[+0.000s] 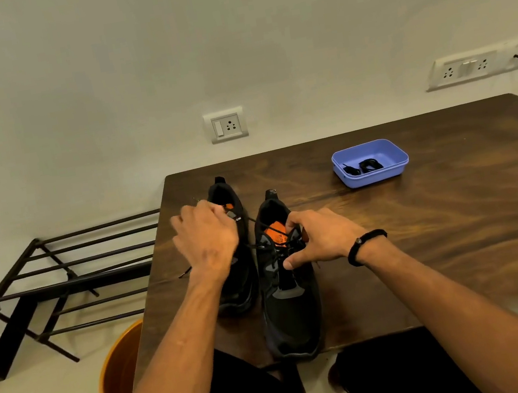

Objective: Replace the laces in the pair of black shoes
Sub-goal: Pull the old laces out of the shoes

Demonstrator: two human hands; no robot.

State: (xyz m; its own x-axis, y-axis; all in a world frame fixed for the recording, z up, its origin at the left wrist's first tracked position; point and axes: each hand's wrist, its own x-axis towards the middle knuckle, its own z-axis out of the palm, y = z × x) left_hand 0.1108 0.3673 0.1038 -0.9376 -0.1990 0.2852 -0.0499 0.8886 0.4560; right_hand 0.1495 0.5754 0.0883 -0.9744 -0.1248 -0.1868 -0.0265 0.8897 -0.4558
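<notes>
Shoes (285, 281) on table, both hands pinching their lace (251, 221); spare laces (362, 167) in blue tray (393, 167).

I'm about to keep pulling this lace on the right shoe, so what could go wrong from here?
1. The right shoe has its toe at the near edge of the table; a hard tug could drag it off.
2. The lace in the left hand crosses over the left shoe and could snag or shift it.
3. The right hand covers the eyelets, so a skipped one could go unseen.
</notes>
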